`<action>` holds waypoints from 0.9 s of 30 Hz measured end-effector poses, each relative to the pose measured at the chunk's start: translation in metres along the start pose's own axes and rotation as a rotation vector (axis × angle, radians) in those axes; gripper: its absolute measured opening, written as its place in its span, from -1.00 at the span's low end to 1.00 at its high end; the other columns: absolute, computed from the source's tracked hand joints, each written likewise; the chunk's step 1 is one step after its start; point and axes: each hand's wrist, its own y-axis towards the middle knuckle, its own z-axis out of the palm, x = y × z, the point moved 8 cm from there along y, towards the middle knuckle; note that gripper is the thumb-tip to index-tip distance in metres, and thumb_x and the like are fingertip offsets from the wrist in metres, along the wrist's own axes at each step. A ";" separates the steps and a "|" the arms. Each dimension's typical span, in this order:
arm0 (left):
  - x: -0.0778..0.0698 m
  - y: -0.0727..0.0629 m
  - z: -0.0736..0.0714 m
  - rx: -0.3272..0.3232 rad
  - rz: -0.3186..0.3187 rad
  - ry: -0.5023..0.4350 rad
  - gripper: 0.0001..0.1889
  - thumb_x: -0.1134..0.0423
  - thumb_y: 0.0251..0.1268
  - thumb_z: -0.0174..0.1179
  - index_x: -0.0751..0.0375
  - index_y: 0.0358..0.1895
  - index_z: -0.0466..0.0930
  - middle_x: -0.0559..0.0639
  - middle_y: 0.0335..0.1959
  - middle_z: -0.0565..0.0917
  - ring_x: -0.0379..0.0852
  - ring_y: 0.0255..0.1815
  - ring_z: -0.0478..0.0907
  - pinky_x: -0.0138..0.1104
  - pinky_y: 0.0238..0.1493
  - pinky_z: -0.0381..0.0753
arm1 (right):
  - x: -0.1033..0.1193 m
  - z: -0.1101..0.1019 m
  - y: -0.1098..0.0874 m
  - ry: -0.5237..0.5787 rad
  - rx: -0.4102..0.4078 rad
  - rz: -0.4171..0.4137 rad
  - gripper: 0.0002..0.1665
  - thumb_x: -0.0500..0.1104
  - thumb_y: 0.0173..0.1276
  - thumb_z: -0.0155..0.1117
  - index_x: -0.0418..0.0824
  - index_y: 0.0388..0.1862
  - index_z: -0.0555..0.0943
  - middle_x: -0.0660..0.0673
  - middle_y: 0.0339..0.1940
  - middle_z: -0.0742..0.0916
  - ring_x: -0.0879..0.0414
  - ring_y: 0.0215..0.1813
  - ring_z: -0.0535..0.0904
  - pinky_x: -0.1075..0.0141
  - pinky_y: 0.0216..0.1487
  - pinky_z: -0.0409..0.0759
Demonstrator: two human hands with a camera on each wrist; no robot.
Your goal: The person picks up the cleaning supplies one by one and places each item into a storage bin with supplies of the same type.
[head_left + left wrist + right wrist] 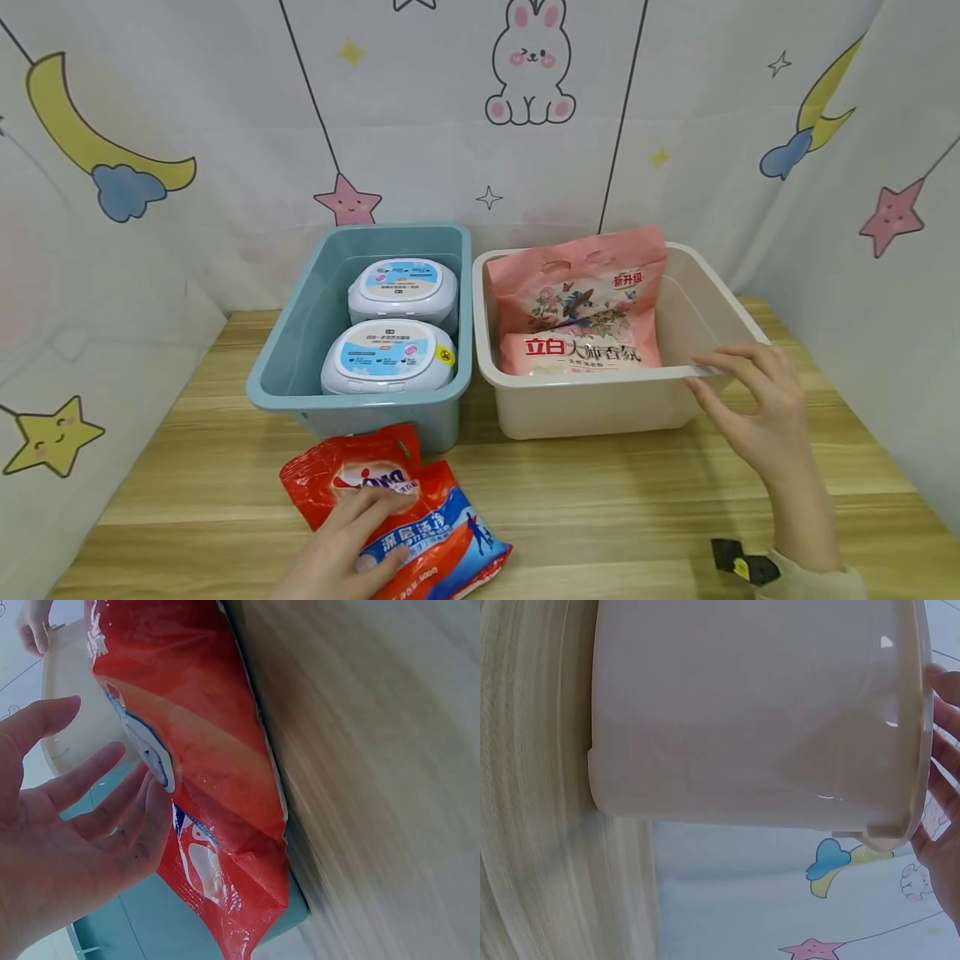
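Observation:
A red bag of laundry powder (442, 533) with a blue and white label lies on the table in front of the two bins. Over its near left part is my left hand (341, 550), fingers spread and loosely bent; in the left wrist view the fingertips (157, 802) are right at the bag's printed face. My right hand (761, 400) pinches the front right rim of the white bin (592, 408), thumb outside and fingers over the edge. A pink bag of laundry powder (577, 308) leans inside that bin, its top propped above the back rim.
Left of the white bin stands a blue bin (262, 367) holding two white lidded tubs (401, 287), one behind the other. A small black clip-like piece (742, 567) shows by the right wrist. Behind the bins hangs a printed curtain (420, 142).

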 end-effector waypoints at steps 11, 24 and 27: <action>0.001 -0.001 0.008 0.053 0.020 0.050 -0.32 -0.26 0.06 0.27 -0.19 0.29 0.43 -0.08 0.22 0.44 0.05 0.20 0.37 0.01 -0.10 0.68 | -0.002 0.000 -0.002 -0.002 0.002 0.012 -0.34 0.23 0.25 0.29 -0.42 -0.45 0.69 -0.32 -0.41 0.64 0.27 -0.16 0.40 0.53 0.03 0.18; 0.003 0.000 0.015 0.135 0.073 0.110 -0.23 -0.35 -0.05 0.27 -0.14 0.29 0.43 -0.04 0.25 0.43 0.09 0.22 0.34 0.17 0.04 0.56 | -0.002 0.000 -0.002 -0.003 0.006 0.025 -0.34 0.23 0.25 0.29 -0.42 -0.44 0.70 -0.31 -0.41 0.64 0.28 -0.17 0.39 0.53 0.01 0.18; 0.003 0.000 0.014 0.144 0.068 0.109 -0.20 -0.35 -0.13 0.32 -0.16 0.27 0.44 -0.04 0.26 0.42 0.11 0.23 0.33 0.19 0.03 0.55 | -0.002 0.000 -0.002 -0.009 0.010 0.024 -0.34 0.23 0.26 0.28 -0.42 -0.44 0.70 -0.31 -0.41 0.64 0.29 -0.16 0.39 0.53 0.02 0.18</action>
